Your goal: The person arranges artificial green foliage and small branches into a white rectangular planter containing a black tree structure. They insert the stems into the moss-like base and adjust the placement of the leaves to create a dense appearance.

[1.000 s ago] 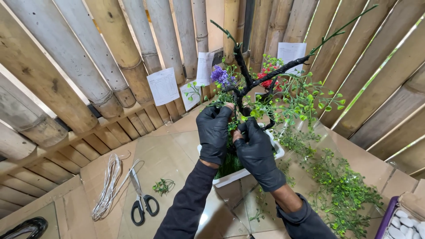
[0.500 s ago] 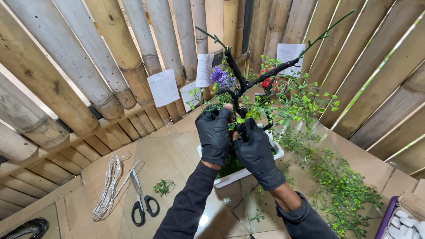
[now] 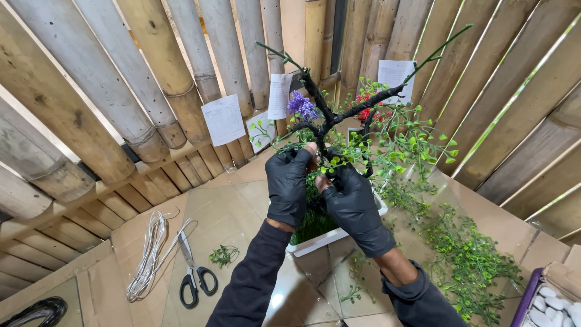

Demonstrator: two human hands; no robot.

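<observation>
Item: miniature artificial tree [image 3: 330,118] w/ dark twisted branches, set in a white rectangular planter [image 3: 339,233] lined w/ green faux grass, on the tiled counter [image 3: 242,212] against a bamboo wall.

Decoration: purple flower cluster [image 3: 301,106], red blossoms [image 3: 365,112], small green leaf sprigs [image 3: 417,142] fixed along the branches.

Hands: both in black gloves. Left hand [image 3: 289,184] pinches at the trunk/lower fork, fingers closed on a branch or sprig there; exact contact hidden by foliage. Right hand [image 3: 351,200] just beside it, fingertips pressed to the same fork, grasping the stem from the other side.

Handling (judged): light overall. Branches look like wrapped wire: stiff enough to hold shape, bendable under pressure. Leaf sprigs soft, prob. easily knocked loose. Best hold is the thick trunk near the base or the planter walls, not the thin tips. Planter is shallow, so the tall tree could tip if pushed sideways.

Nearby: black-handled scissors [image 3: 193,275] and coil of white cord [image 3: 148,257] to the left, apart from the planter; loose sprig [image 3: 224,254] between; pile of loose greenery [image 3: 466,260] to the right; purple tray of white pebbles [image 3: 554,303] at lower right; paper sheets [image 3: 224,118] on the wall.
</observation>
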